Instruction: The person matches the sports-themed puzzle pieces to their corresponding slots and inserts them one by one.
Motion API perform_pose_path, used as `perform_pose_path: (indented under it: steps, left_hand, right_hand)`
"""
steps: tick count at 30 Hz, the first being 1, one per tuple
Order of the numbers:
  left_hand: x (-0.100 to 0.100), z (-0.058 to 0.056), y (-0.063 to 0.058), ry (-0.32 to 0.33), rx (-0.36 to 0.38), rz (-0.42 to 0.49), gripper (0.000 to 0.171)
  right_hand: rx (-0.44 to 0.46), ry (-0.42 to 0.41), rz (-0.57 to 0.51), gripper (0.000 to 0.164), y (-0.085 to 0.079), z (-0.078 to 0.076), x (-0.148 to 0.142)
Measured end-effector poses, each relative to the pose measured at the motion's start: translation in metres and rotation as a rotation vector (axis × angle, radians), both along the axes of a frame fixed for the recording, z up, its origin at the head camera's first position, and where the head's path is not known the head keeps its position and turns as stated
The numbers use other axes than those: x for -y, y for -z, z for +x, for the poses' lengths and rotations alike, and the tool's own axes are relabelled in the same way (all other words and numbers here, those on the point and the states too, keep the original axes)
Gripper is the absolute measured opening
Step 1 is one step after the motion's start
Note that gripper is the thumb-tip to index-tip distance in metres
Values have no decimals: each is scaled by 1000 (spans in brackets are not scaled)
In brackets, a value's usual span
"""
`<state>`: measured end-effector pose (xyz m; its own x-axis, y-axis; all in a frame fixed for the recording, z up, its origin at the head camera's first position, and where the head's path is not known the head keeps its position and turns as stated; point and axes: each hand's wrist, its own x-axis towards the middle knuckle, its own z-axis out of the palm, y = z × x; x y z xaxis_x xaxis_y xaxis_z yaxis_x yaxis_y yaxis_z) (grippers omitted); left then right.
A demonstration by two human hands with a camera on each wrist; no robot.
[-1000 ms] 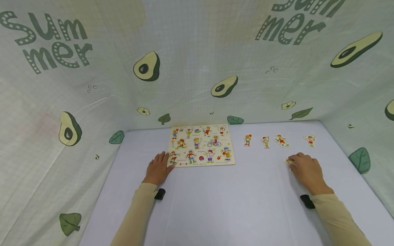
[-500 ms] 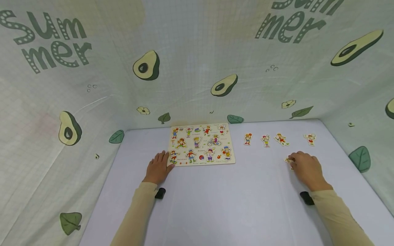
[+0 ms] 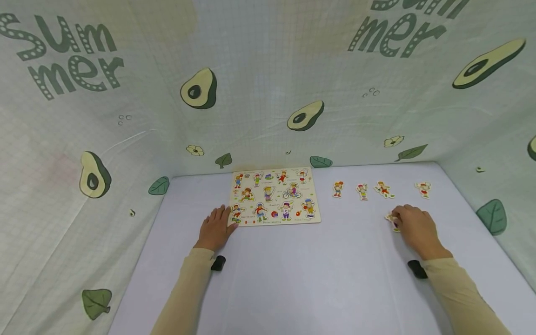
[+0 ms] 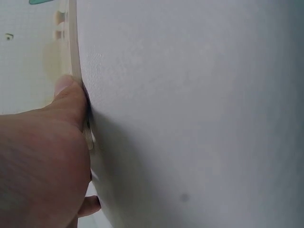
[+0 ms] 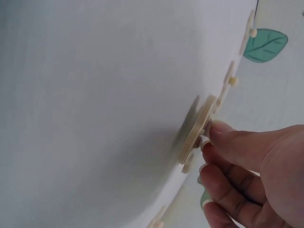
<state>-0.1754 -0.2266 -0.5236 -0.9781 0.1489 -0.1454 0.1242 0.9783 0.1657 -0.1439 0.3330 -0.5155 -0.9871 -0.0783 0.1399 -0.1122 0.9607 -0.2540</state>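
In the head view a wooden puzzle board (image 3: pixel 295 222) with printed sporty children lies at the back of the table. My left hand (image 3: pixel 214 229) rests at its left edge with fingers extended; in the left wrist view the thumb (image 4: pixel 66 92) lies on the board's edge. Off to the right, my right hand (image 3: pixel 416 230) holds a wooden puzzle piece (image 5: pixel 197 130), pinching it between thumb and fingertips on its face side. The piece sits close over the table, casting a shadow, and the fingers hide much of its picture in the head view.
Several loose puzzle pieces lie behind the right hand: one with a raised ball (image 3: pixel 338 189), a second figure (image 3: pixel 362 191), a footballer (image 3: pixel 384 190) and another figure (image 3: pixel 424 190) farther right. A printed curtain (image 3: pixel 251 93) hangs directly behind the table (image 3: pixel 318 279).
The puzzle piece in my right hand has turned slightly, so more of it shows beside the fingers. The right hand has barely shifted; the left hand and board stay put.
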Motion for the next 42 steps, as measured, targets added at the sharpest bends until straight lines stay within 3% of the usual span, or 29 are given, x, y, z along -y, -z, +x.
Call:
perform_pose_path:
  steps: [31, 42]
  left_hand:
    - [-1, 2, 0, 0, -17, 3, 69]
    - [-2, 3, -3, -6, 2, 3, 70]
  right_hand:
    - [-174, -223, -25, 14, -17, -19, 94]
    - [-135, -246, -15, 14, -18, -32, 127]
